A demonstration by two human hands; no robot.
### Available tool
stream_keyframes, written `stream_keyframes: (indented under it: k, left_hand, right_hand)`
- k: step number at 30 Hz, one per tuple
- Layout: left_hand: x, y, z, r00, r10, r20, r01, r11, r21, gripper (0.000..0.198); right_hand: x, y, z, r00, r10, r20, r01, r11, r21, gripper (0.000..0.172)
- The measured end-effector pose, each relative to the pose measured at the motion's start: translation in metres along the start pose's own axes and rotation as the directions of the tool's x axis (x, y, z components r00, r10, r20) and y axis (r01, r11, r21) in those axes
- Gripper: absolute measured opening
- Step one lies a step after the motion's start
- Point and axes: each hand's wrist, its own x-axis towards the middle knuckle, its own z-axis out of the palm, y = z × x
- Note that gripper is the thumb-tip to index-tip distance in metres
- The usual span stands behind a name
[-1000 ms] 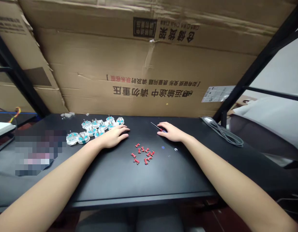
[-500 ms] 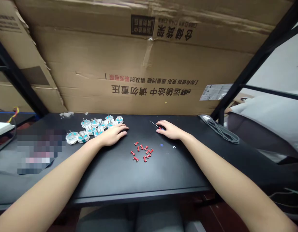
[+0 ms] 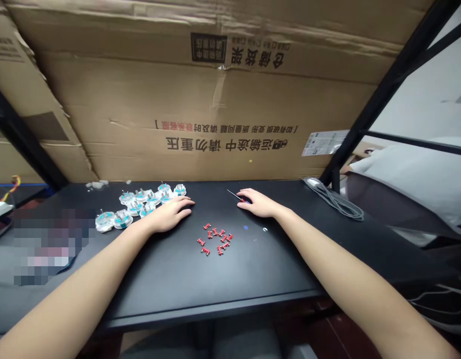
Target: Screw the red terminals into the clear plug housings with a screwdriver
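At the black desk (image 3: 215, 284) | left hand (image 3: 166, 214) lies open, flat, just beside the clear plug bodies (image 3: 140, 203) | right hand (image 3: 258, 203) rests open on the red-handled screwdriver (image 3: 235, 195), no grip I can see | red pins (image 3: 214, 239) lie between | I read this as a pause before tooling; next move calls for closing on the screwdriver

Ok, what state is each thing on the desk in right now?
left hand: open, palm down on the desk, empty, beside the plugs
right hand: open, palm down, fingers over the screwdriver's handle
small screwdriver: lying flat, red handle, shaft bare
transparent plugs: loose cluster, teal inside, pins up
red metal-tipped parts: scattered loose, none held
grey cable: loosely coiled on the desk
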Motion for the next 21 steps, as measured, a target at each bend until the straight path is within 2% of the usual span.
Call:
stream_keyframes:
  k: [21]
  left_hand:
    - [-0.0013,0.0,-0.0028,0.998,0.041,0.037,-0.042,0.999,0.028,0.05]
  right_hand:
    - [-0.002,-0.002,-0.0013,1.0,0.012,0.006,-0.012,1.0,0.011,0.047]
